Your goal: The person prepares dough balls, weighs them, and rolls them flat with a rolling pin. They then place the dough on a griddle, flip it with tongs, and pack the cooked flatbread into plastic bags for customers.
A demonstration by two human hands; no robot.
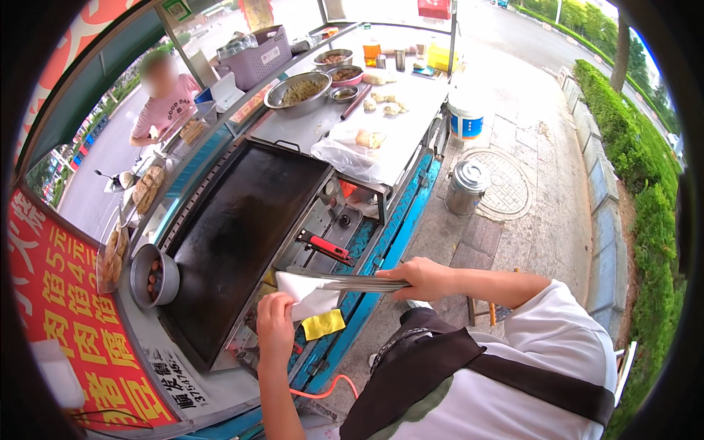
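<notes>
My left hand (276, 322) grips a white paper sheet or bag (309, 295) by its near edge, in front of the griddle. My right hand (422, 279) is closed around the handle end of long metal tongs (363, 282). The tips of the tongs reach the white paper and are partly hidden by it, so I cannot tell whether they pinch anything. Beyond my hands lies a wide dark flat griddle (247, 203). Below the paper, a yellow cloth or sponge (323, 324) rests on the blue cart ledge. A red-handled lighter or tool (328, 247) sits under the griddle's edge.
A metal pot with eggs (154, 276) stands beside the griddle. The worktop (286, 129) carries a bowl of filling (300, 93), a rolling pin (356, 102) and dough pieces (391, 103). Flatbreads (147, 188) line the counter; a person (168, 102) stands beyond. A lidded metal canister (467, 187) is on the pavement.
</notes>
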